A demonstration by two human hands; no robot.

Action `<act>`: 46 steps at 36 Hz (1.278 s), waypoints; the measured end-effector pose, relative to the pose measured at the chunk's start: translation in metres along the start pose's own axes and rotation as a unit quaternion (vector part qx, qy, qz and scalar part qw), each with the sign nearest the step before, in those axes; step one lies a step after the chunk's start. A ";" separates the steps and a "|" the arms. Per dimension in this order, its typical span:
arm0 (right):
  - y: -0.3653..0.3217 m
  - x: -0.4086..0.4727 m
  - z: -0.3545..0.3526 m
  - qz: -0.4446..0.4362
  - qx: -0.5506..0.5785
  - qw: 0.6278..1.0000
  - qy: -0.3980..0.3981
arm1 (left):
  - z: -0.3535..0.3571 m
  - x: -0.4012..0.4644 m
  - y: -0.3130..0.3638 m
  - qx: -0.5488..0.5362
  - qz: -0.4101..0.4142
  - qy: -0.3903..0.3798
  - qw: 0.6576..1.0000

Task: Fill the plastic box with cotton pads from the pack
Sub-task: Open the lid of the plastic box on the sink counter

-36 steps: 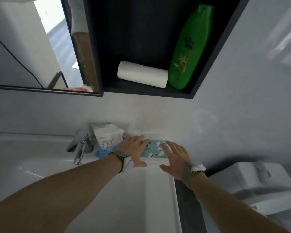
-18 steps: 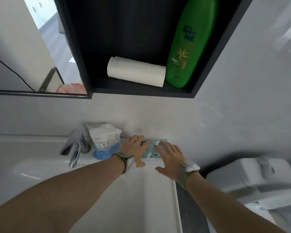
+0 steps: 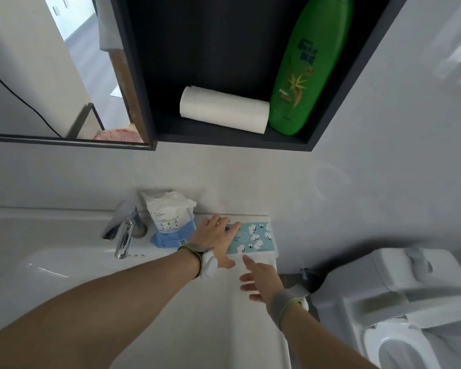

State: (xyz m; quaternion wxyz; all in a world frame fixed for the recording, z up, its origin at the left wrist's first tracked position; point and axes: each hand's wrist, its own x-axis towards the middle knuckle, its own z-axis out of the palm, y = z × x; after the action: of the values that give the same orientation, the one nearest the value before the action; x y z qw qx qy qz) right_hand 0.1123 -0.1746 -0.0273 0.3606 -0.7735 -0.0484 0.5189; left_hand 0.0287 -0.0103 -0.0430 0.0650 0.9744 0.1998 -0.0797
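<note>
The pad pack (image 3: 253, 238), light teal with cotton flowers printed on it, lies flat on the back right corner of the sink (image 3: 64, 235) ledge, right up against the wall. The left hand (image 3: 213, 237) rests palm-down on its left end, fingers spread flat over the top, not really gripping anything. The right hand (image 3: 260, 278) is just in front of the pack, fingers loose and open, index pointing at the pack's near edge, holding nothing. Just left of the left hand there's a white and blue pouch (image 3: 168, 222) standing up beside the tap (image 3: 124, 233). Up on the wall, a dark shelf (image 3: 224, 137) has a paper roll (image 3: 224, 110) lying on its side touching a green bottle (image 3: 304, 67). Toilet (image 3: 400, 302) is off to the right. Can't tell which thing is the plastic box.
</note>
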 end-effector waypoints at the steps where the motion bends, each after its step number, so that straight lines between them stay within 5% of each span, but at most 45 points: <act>1: 0.000 0.002 0.002 0.010 0.030 1.000 0.002 | 0.000 -0.001 0.001 0.004 0.001 0.001 1.000; 19: 0.013 0.004 0.015 -0.014 0.226 0.973 0.046 | 0.001 -0.005 0.009 -0.002 0.004 -0.012 1.000; 46: 0.033 0.002 0.015 -0.051 0.233 0.970 0.044 | -0.023 0.002 -0.001 -0.103 0.002 -0.062 0.993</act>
State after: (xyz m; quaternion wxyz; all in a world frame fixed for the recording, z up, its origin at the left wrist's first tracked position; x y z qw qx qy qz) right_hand 0.0904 -0.1905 -0.0518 0.5590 -0.6863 0.0504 0.4626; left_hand 0.0332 -0.0051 -0.0213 0.1769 0.9562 0.2007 -0.1185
